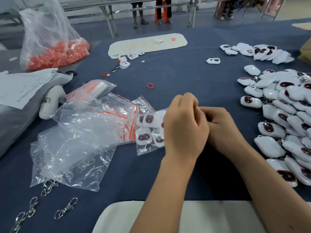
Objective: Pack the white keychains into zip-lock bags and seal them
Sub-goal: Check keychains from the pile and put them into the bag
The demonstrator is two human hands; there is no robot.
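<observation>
Both hands (200, 121) pinch (fingers curled) the filled bag's (148, 132) right edge

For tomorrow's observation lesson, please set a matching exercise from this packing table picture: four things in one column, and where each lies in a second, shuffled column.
Things:
1. big bag of orange rings
2. loose pile of white keychains
3. metal clasps
4. filled zip-lock bag

Places:
A. near left corner of the table
B. under the left hand
C. far left
D. right side

Pairs: 1-C, 2-D, 3-A, 4-B
</observation>
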